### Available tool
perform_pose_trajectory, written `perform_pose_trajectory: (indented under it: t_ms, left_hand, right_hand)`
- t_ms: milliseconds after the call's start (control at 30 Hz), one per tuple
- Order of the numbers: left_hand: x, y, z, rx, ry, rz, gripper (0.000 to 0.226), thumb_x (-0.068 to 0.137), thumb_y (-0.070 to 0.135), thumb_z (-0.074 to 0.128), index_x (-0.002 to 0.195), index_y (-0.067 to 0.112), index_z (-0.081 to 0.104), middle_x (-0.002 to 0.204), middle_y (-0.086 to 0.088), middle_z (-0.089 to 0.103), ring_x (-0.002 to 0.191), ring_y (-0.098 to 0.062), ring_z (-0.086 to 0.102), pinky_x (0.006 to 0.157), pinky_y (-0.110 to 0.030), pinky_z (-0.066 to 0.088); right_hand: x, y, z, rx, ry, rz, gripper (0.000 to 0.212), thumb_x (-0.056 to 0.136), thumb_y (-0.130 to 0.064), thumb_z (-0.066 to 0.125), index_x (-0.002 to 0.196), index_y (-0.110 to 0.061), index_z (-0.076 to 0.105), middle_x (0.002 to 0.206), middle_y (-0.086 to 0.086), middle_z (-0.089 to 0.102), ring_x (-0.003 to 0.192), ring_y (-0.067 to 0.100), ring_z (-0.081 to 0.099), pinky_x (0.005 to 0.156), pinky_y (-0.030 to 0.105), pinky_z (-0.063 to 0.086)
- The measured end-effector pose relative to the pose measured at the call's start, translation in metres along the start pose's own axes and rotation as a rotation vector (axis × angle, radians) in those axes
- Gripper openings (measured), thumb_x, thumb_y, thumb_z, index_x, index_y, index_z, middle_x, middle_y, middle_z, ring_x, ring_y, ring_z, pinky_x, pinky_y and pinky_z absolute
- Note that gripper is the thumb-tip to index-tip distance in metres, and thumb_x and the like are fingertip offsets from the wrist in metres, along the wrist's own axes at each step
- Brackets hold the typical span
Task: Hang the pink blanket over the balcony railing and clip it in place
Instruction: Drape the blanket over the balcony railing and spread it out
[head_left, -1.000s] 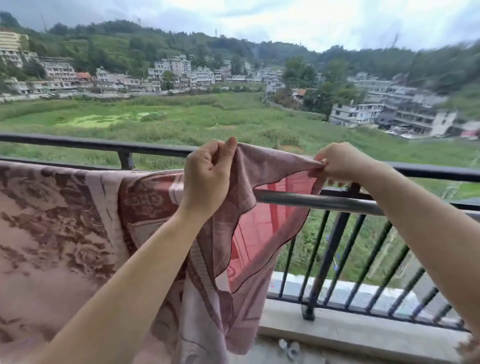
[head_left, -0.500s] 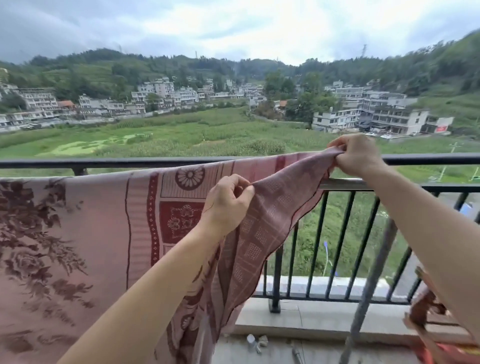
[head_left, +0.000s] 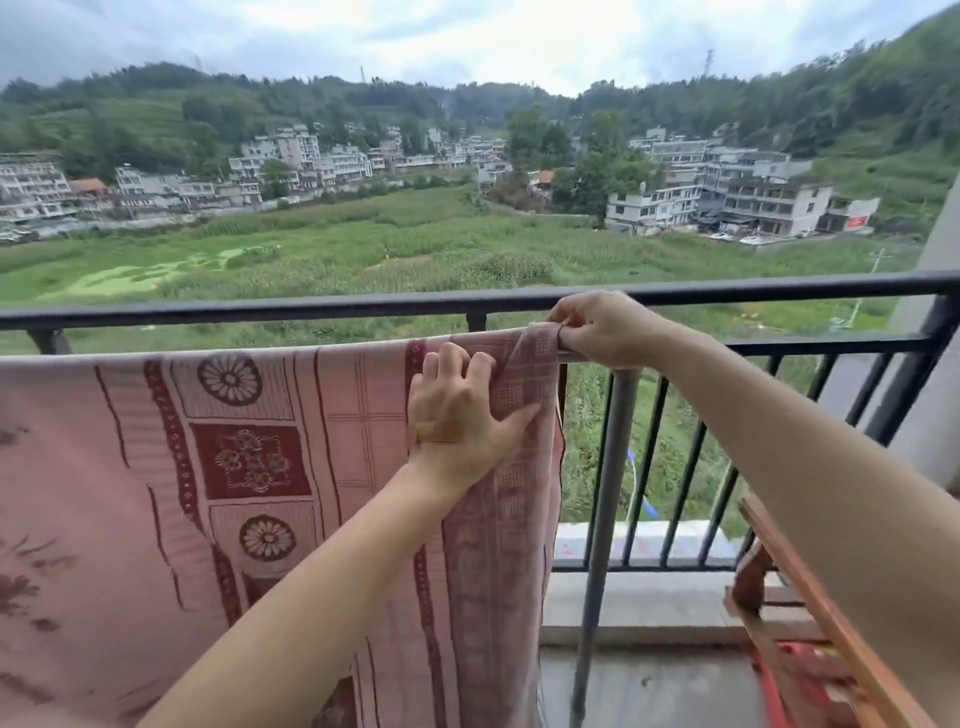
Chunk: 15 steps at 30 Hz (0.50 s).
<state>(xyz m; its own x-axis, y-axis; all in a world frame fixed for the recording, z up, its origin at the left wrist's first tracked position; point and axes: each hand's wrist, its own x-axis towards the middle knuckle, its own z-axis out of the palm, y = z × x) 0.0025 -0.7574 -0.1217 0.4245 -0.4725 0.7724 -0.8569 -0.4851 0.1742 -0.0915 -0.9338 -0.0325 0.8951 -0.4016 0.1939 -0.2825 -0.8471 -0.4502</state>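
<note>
The pink blanket (head_left: 249, 457), patterned with dark red flowers and squares, hangs flat over a grey metal bar just inside the black balcony railing (head_left: 311, 306). Its right edge falls straight down beside the bar's grey upright post (head_left: 610, 467). My left hand (head_left: 457, 415) presses on the blanket's right border below the bar, fingers spread and thumb out to the right. My right hand (head_left: 602, 327) pinches the blanket's top right corner where it folds over the bar. No clip is in view.
A wooden chair frame (head_left: 810, 623) with something red (head_left: 800, 675) on it stands at the lower right. A concrete curb (head_left: 649, 603) runs under the railing. A grey pillar (head_left: 935, 415) closes the right side. Beyond the railing lie fields and houses.
My right hand pulled the corner to the right and down onto the bar, so the blanket now hangs flat. My left hand let go of the bunched cloth and now lies against the border.
</note>
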Motion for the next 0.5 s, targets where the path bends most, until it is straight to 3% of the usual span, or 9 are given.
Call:
perform_pose_trajectory:
  t_ms: [100,200,333,433,500]
  left_hand:
    - [0.004,0.001,0.018,-0.052,0.172,-0.044,0.039,0.077,0.052,0.071,0.084,0.014,0.065,0.088,-0.003,0.051,0.084,-0.023,0.049,0.070,-0.040,0.048]
    - [-0.001,-0.002,0.040,-0.141,0.334,-0.045,0.023,0.085,0.035,0.072,0.083,0.012,0.070,0.086,-0.003,0.048,0.082,-0.017,0.043,0.068,-0.033,0.046]
    - [-0.008,0.005,0.064,-0.283,0.441,-0.085,0.018,0.088,0.023,0.069,0.088,0.005,0.069,0.095,0.000,0.042,0.087,-0.014,0.043,0.078,-0.025,0.044]
    - [-0.010,0.010,0.077,-0.362,0.497,-0.124,0.016,0.091,0.022,0.061,0.088,0.006,0.063,0.103,0.004,0.036,0.097,-0.012,0.043,0.087,-0.026,0.042]
    - [-0.009,0.011,0.082,-0.370,0.523,-0.115,0.016,0.093,0.022,0.058,0.088,0.007,0.060,0.104,0.004,0.035,0.100,-0.008,0.041,0.090,-0.021,0.037]
  right_hand:
    - [0.016,0.007,-0.011,0.125,-0.231,-0.027,0.018,0.097,-0.029,0.057,0.100,-0.022,0.073,0.098,0.004,0.076,0.096,0.026,0.072,0.088,0.042,0.057]
    - [0.034,0.017,-0.015,0.181,-0.385,-0.085,0.023,0.099,-0.023,0.053,0.110,-0.028,0.073,0.110,0.011,0.073,0.091,0.024,0.068,0.091,0.051,0.053]
    - [0.056,0.041,-0.012,0.411,-0.622,-0.145,0.023,0.101,-0.016,0.051,0.116,-0.013,0.069,0.110,0.010,0.071,0.089,0.015,0.065,0.080,0.030,0.057]
    - [0.077,0.062,-0.004,0.581,-0.783,-0.168,0.026,0.095,-0.016,0.056,0.117,-0.011,0.069,0.116,0.015,0.069,0.097,0.021,0.065,0.089,0.034,0.053]
    - [0.090,0.074,0.008,0.623,-0.814,-0.216,0.025,0.094,-0.017,0.056,0.115,-0.010,0.068,0.111,0.013,0.067,0.096,0.024,0.060,0.087,0.034,0.050]
